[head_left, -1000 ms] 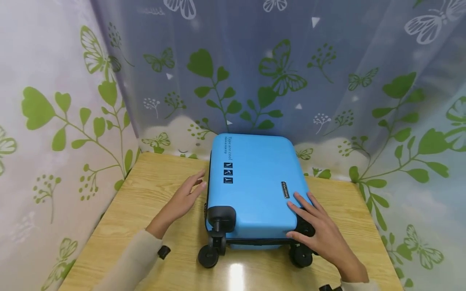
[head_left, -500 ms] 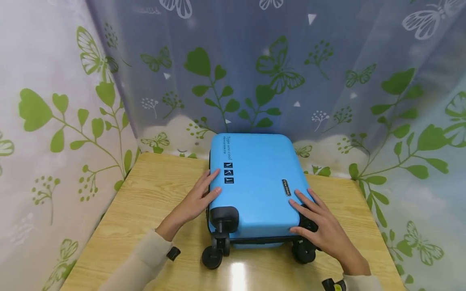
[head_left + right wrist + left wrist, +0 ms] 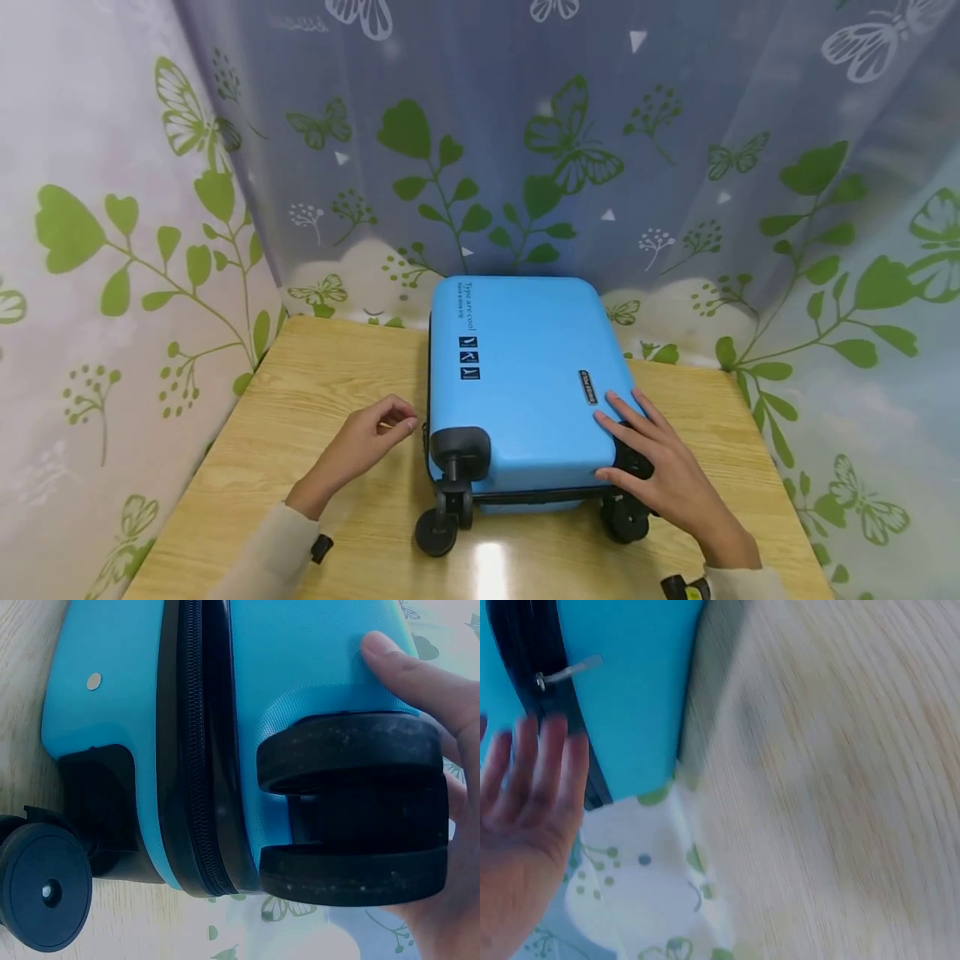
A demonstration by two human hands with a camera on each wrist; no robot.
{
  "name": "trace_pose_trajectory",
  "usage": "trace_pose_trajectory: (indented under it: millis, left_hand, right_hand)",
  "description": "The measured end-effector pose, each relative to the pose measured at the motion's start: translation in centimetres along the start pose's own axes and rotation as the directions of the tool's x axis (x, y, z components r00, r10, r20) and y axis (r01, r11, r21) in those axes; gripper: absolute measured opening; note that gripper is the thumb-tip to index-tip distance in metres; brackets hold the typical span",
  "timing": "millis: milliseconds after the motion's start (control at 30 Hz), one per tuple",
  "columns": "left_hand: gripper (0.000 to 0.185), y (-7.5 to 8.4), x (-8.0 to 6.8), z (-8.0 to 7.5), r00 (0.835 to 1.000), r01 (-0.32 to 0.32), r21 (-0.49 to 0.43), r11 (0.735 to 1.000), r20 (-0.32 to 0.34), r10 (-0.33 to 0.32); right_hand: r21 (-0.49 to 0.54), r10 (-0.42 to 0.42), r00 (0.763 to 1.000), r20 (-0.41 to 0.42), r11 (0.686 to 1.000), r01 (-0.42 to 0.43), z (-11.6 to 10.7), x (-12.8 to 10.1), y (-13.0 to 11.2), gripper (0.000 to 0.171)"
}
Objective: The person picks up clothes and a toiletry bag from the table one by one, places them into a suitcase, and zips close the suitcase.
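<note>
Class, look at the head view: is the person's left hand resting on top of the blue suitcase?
No: the left hand is over the wooden table, beside the blue suitcase, while only the right hand lies on the lid.

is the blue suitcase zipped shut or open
Shut: the suitcase lies flat with both shells together, and the zipper runs closed along the seam.

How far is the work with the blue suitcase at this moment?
Done: the blue suitcase lies flat on the wooden table, wheels toward the person. In hand: the right hand rests spread on its near right corner, over a black wheel; the left hand hovers beside its left edge, near the zipper pull. Left: the zipper looks closed; the case is not opened.
</note>
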State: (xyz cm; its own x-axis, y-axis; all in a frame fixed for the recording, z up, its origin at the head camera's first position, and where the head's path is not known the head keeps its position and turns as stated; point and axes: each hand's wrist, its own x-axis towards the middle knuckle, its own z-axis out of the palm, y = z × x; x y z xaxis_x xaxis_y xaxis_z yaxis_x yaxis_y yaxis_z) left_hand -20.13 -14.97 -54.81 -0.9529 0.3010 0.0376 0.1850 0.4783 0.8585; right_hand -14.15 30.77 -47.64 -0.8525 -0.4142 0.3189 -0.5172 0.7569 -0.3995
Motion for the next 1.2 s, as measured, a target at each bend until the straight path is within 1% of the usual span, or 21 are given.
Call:
trace_pose_trajectory:
  millis: [67,133,200,267,333,400,467,567,667,733,800,900,933,1033,1100,1200]
  left_hand:
    - [0.016,-0.5,-0.5,-0.2,0.997,-0.018,0.01,1.0,0.069,0.017]
    - [0.014,-0.9,-0.9,-0.4,0.989,-0.035,0.002,0.999,0.147,0.035]
    - [0.015,-1.2,-1.4,-0.4,0.972,-0.044,-0.025,0.999,0.231,0.048]
    - [0.018,-1.4,-1.9,-0.4,0.95,-0.045,-0.056,0.997,0.306,0.06]
    - [0.021,-1.5,-2.3,-0.1,0.93,-0.044,-0.087,0.995,0.36,0.073]
    - [0.023,-1.5,-2.7,0.2,0.914,-0.033,-0.118,0.992,0.398,0.078]
    - [0.024,-1.5,-2.9,0.5,0.905,-0.029,-0.141,0.99,0.417,0.086]
    - [0.022,-1.3,-3.3,1.1,0.896,-0.019,-0.165,0.986,0.435,0.09]
    - [0.02,-1.1,-3.7,1.6,0.885,-0.035,-0.169,0.985,0.452,0.109]
    - [0.02,-0.9,-3.9,2.1,0.875,-0.046,-0.174,0.984,0.468,0.124]
    - [0.02,-0.9,-4.1,2.6,0.865,-0.068,-0.173,0.983,0.481,0.144]
    - [0.021,-0.8,-4.3,3.6,0.855,-0.094,-0.164,0.982,0.492,0.164]
    - [0.022,-0.8,-4.3,3.8,0.854,-0.105,-0.16,0.982,0.491,0.171]
    - [0.022,-0.8,-4.5,4.7,0.861,-0.112,-0.155,0.982,0.477,0.173]
    - [0.022,-0.7,-4.7,5.3,0.866,-0.084,-0.164,0.983,0.477,0.153]
    - [0.02,-0.6,-5.0,6.2,0.866,-0.005,-0.205,0.979,0.488,0.107]
  right_hand:
    - [-0.003,0.003,1.0,0.002,1.0,-0.003,0.0,0.0,0.0,0.085]
    - [0.0,0.007,1.0,0.003,1.0,-0.007,0.1,-0.1,0.0,0.085]
    - [0.005,0.01,1.0,0.003,1.0,-0.011,0.1,-0.1,0.0,0.085]
    - [0.012,0.014,1.0,0.004,1.0,-0.014,0.1,-0.1,0.0,0.084]
    - [0.015,0.014,1.0,0.004,1.0,-0.015,0.1,0.0,0.0,0.084]
    - [0.015,0.016,1.0,0.004,1.0,-0.016,0.1,0.0,0.0,0.084]
    - [0.013,0.016,1.0,0.002,1.0,-0.016,0.1,0.0,0.0,0.084]
    - [0.013,0.021,1.0,0.002,1.0,-0.021,0.1,-0.1,-0.1,0.085]
    - [0.017,0.025,1.0,0.001,1.0,-0.025,0.1,-0.1,-0.1,0.084]
    - [0.018,0.024,1.0,0.001,1.0,-0.024,0.1,-0.1,-0.1,0.084]
    - [0.02,0.024,1.0,0.001,1.0,-0.024,0.1,-0.1,0.0,0.084]
    - [0.019,0.025,1.0,0.0,1.0,-0.025,0.1,-0.1,0.0,0.085]
    - [0.02,0.027,1.0,-0.001,0.999,-0.026,0.1,-0.1,0.0,0.085]
    - [0.017,0.028,1.0,-0.001,0.999,-0.028,0.1,-0.1,0.0,0.085]
    - [0.016,0.028,1.0,0.001,0.999,-0.028,0.1,-0.1,0.0,0.084]
    - [0.015,0.025,1.0,0.003,1.0,-0.025,0.1,-0.1,0.0,0.084]
